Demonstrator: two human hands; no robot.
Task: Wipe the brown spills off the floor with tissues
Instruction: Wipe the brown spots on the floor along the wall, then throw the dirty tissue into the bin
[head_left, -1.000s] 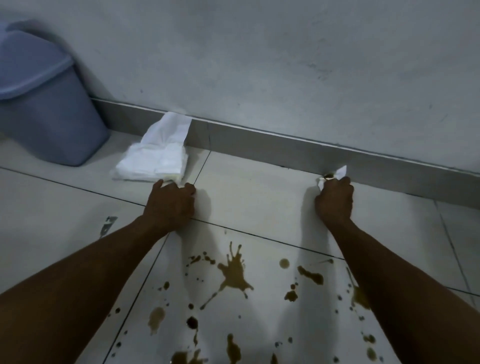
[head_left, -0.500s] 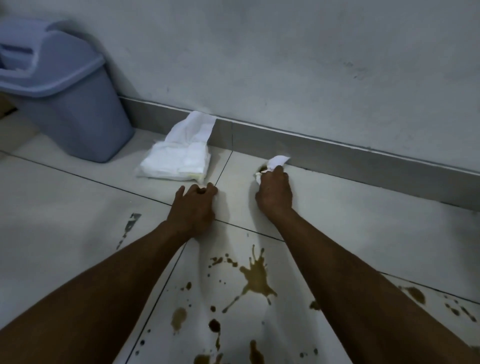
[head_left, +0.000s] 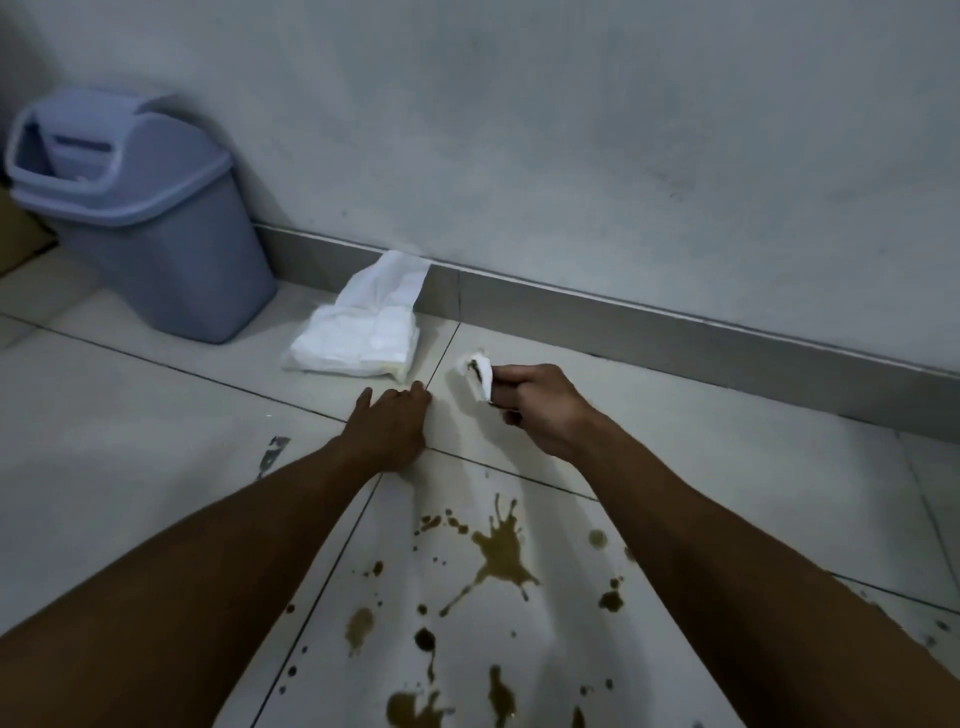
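Observation:
Brown spills (head_left: 501, 553) spread in splashes and drops over the pale floor tile between my forearms, reaching the bottom edge. My right hand (head_left: 537, 408) is lifted off the floor and pinches a crumpled white tissue (head_left: 477, 375) with a brown stain on it. My left hand (head_left: 387, 423) rests on the floor with its fingers spread, just in front of a pack of white tissues (head_left: 358, 340). One tissue sticks up from the pack against the skirting.
A blue-grey bin (head_left: 140, 218) with a swing lid stands at the left against the wall. A grey skirting board (head_left: 675, 338) runs along the wall's foot. A dark scuff mark (head_left: 272, 454) lies on the tile left of my left arm.
My right hand has swept left along the skirting with the tissue, then lifted and turned so the stained side shows. My left hand has stayed planted on the floor.

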